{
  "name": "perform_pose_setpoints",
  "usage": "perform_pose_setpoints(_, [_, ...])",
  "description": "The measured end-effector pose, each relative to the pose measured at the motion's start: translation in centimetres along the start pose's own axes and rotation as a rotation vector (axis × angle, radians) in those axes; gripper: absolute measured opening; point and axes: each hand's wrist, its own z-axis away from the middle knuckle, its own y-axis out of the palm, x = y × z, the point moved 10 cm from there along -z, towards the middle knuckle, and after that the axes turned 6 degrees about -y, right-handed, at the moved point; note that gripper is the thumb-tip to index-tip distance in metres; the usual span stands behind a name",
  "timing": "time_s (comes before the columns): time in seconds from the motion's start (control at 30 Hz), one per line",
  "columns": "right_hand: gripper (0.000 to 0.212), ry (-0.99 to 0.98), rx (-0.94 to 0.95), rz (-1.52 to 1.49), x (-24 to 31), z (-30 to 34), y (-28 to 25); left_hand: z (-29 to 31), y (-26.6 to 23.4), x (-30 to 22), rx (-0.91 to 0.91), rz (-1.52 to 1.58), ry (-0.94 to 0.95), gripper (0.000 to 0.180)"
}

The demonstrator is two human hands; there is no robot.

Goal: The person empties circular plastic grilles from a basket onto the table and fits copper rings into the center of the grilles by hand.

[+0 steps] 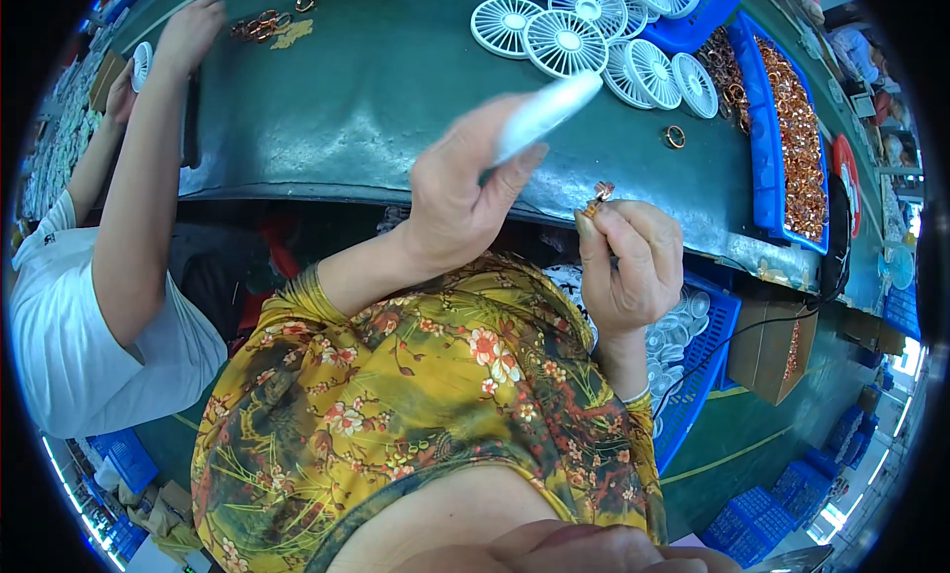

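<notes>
My left hand (pixel 460 182) is raised over the table's near edge. Its fingers grip a white plastic disc (pixel 551 113), tilted and blurred, probably a round grille like those on the table. To the right, my right hand (pixel 635 264) is closed, with thumb and forefinger pinching a small shiny copper-coloured piece (pixel 600 196). Its exact shape is too small to make out. The two hands are apart, and the piece does not touch the disc. Beyond them, several white round grilles (pixel 567 45) lie overlapping, and a single copper-coloured ring (pixel 675 137) rests on the green tabletop (pixel 346 128).
A blue tray (pixel 766 147) of copper-coloured pieces stands at the right. Below it is a blue crate (pixel 714 350) of white parts beside a cardboard box (pixel 774 350). At left, a co-worker's arm (pixel 134 202) reaches toward copper-coloured rings (pixel 262 25); their other hand holds a white disc.
</notes>
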Motion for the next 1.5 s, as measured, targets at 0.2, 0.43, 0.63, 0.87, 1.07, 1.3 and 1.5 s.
perform_pose_setpoints(0.2, [0.026,-0.067,0.018,-0.021,0.5,-1.1,0.9,1.5,3.0,4.1,0.192,0.541,-0.586,0.030])
perform_pose_setpoints(0.43, [0.020,-0.059,0.184,0.030,0.3,-1.8,3.1,1.2,2.8,2.7,0.212,0.330,-0.455,0.031])
perform_pose_setpoints(0.63, [0.012,0.052,0.341,0.080,-0.6,-1.5,4.5,1.0,2.7,2.8,0.252,0.155,-0.388,0.032])
perform_pose_setpoints(0.87, [0.012,0.099,0.395,0.040,-1.0,-1.5,4.9,1.3,3.3,3.5,0.317,0.233,-0.512,0.033])
perform_pose_setpoints(1.07, [0.012,0.157,0.260,-0.081,-1.5,-1.5,4.2,1.3,3.7,4.0,0.386,0.332,-0.611,0.034])
perform_pose_setpoints(1.3, [0.013,0.132,0.453,-0.079,-1.7,-1.8,5.3,1.3,3.8,4.3,0.423,0.266,-0.603,0.032])
perform_pose_setpoints(1.5, [0.013,0.029,0.284,-0.018,-0.8,-2.1,4.0,1.4,4.0,5.0,0.454,0.369,-0.694,0.030])
